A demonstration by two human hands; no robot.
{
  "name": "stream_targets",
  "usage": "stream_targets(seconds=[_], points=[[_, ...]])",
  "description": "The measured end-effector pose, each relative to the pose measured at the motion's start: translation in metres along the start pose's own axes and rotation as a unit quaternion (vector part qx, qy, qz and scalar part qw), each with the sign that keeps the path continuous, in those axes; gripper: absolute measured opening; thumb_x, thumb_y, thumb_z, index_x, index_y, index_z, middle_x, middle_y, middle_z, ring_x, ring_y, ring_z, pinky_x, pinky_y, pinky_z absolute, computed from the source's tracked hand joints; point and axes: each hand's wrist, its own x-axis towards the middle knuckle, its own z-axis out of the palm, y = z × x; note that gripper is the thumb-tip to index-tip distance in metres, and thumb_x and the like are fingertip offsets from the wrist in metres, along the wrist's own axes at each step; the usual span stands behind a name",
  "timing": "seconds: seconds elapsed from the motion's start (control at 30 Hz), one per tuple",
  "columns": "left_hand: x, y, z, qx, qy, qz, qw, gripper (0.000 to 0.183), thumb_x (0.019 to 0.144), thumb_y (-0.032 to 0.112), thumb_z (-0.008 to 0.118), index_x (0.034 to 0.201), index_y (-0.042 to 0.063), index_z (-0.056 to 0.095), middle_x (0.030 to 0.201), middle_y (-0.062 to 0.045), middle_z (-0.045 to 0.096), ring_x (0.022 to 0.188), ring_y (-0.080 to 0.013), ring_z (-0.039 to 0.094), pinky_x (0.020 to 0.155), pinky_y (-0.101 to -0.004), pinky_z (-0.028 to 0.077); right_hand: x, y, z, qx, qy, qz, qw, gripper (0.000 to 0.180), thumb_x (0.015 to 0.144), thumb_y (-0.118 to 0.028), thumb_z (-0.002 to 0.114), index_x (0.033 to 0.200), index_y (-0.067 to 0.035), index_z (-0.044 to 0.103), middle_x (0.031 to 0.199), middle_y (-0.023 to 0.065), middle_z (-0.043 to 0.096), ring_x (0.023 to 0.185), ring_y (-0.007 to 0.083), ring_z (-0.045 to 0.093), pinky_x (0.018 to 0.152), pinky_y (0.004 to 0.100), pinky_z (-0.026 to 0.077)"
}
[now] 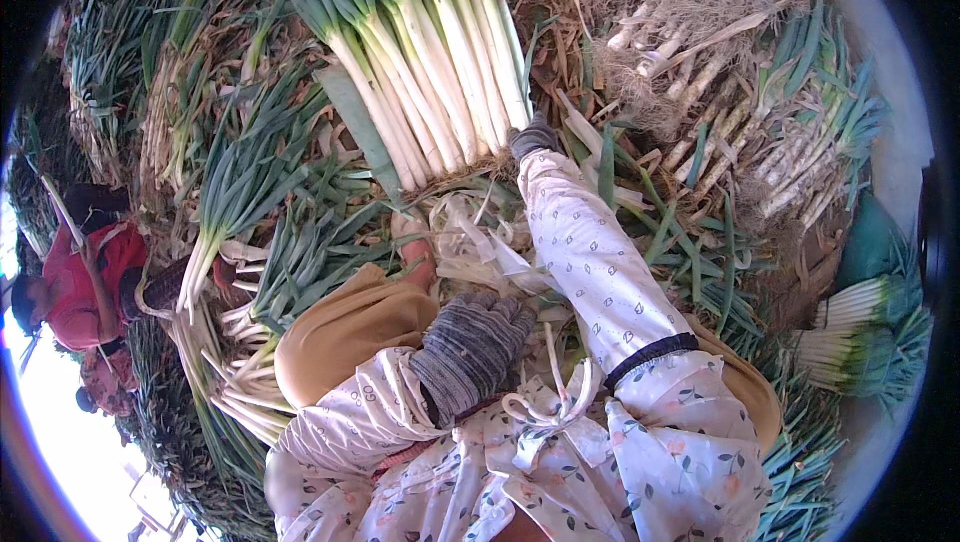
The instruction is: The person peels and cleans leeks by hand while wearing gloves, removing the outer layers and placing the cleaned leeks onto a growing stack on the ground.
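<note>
Several trimmed leeks or large green onions (442, 77) lie side by side in front of me, white ends towards me, on a flat greenish sheet (360, 122). At the lower right end of this row is my right hand (534, 138), in a grey knitted glove, its fingers against or beside the outermost white stalk; whether it grips is unclear. My left hand (476, 347), in a striped grey glove, rests near my lap with the fingers bent a little, and I see nothing held in it. Pale peeled leaf scraps (480, 234) lie between the hands.
Unpeeled, rooty stalks (697, 84) are heaped at the upper right. Peeled stalks with leaves (247, 384) lie to the left, and bundled ones (847, 332) at the right edge. A person in red (90, 279) sits at far left, with another person (109, 384) beyond.
</note>
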Motion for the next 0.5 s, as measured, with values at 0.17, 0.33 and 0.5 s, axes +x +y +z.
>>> stream_targets(seconds=[0.17,0.33,0.5], points=[[0.002,0.01,-0.008,-0.029,0.014,0.015,0.999,0.035,0.076,0.024,0.053,0.105,0.005,0.054,0.102,-0.013,0.056,0.094,-0.0306,0.053,0.083,-0.0399,0.041,-0.017,0.008,-0.009,0.072,0.021,-0.031,0.997,0.089,0.069,-0.049,0.06,0.135,-0.006,0.019,0.134,0.0199,0.029,0.124,0.0332,0.03,0.102,0.0388,0.027],[0.004,0.02,-0.009,0.003,0.021,0.029,0.999,0.036,0.074,0.022,0.057,0.105,0.005,0.053,0.099,-0.015,0.057,0.091,-0.0313,0.055,0.079,-0.0421,0.042,-0.031,0.02,-0.04,0.177,0.081,-0.086,0.977,0.067,0.073,-0.046,0.057,0.121,-0.002,0.038,0.109,0.0203,0.049,0.101,0.0322,0.048,0.087,0.0405,0.038],[0.022,0.025,-0.001,0.004,0.002,0.052,0.999,0.039,0.076,0.025,0.057,0.11,0.006,0.052,0.094,-0.014,0.059,0.085,-0.032,0.057,0.08,-0.0419,0.041,-0.046,0.17,-0.202,0.566,0.364,-0.119,0.73,0.023,0.083,-0.024,0.049,0.078,-0.002,0.053,0.077,0.0159,0.056,0.066,0.025,0.055,0.069,0.0336,0.046]])
